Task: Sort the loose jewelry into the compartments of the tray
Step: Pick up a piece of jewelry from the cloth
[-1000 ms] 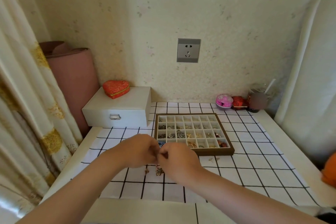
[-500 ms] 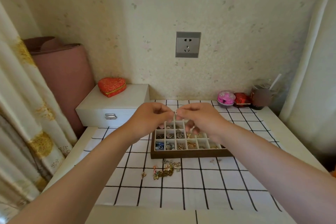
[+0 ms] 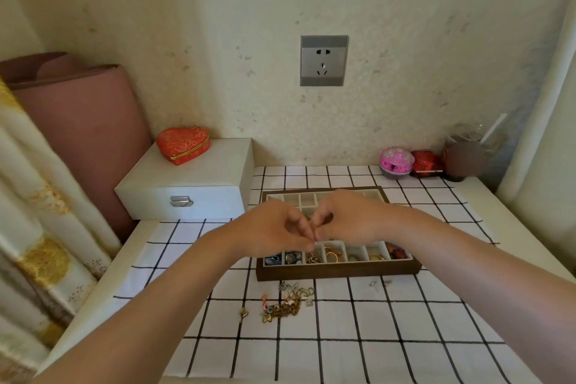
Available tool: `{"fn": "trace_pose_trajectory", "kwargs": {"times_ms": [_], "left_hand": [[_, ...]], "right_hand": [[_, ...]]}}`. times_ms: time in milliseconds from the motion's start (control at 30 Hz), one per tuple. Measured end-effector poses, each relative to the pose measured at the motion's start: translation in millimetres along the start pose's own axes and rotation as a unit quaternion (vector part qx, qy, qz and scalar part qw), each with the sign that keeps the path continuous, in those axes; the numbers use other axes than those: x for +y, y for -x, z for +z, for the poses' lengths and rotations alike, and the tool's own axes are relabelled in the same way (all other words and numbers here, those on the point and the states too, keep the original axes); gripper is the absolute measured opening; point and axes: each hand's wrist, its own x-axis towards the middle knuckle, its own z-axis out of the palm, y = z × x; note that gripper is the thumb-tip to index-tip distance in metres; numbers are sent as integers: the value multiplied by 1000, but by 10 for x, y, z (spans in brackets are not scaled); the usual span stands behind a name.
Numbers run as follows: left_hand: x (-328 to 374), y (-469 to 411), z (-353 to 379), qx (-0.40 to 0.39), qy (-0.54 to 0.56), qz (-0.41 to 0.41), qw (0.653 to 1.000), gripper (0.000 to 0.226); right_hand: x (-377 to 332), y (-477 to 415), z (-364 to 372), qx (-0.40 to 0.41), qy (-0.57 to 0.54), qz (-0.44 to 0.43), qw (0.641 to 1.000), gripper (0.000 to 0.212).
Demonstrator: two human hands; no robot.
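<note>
Left hand and right hand, fingers curled, meet tip to tip over dark wooden compartment tray. Whether they pinch anything cannot be told.

left hand | right hand | fingers meeting above tray

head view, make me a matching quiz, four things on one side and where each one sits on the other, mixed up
Things:
1 red heart box
2 pink round box
3 loose jewelry pile
4 socket

Places:
A on the cloth, in front of the tray
B on the wall
C on the white box
D back right of the table

Pairs: 1-C; 2-D; 3-A; 4-B
</note>
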Motion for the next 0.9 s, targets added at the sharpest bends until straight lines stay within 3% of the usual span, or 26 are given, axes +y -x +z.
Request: {"fn": "trace_pose_trajectory", "kwargs": {"times_ms": [100, 233, 533, 667, 800, 900], "left_hand": [[-9, 27, -40, -49, -4, 6, 999, 12], [-52, 39, -112, -3, -37, 20, 999, 8], [-102, 46, 84, -6, -221, 88, 971, 23], [-95, 10, 152, -17, -295, 97, 950, 34], [-60, 8, 144, -20, -334, 94, 938, 36], [-39, 46, 142, -29, -296, 89, 951, 38]], "right_hand": [[-23, -9, 43, -41, 54, -2, 998, 14], [-44, -13, 120, -54, 74, -6, 996, 14], [157, -20, -118, 31, 26, -13, 999, 16], [174, 54, -102, 25, 30, -26, 999, 15], [109, 144, 16, 4, 78, -40, 996, 15], [88, 212, 124, 22, 127, -58, 990, 18]]}}
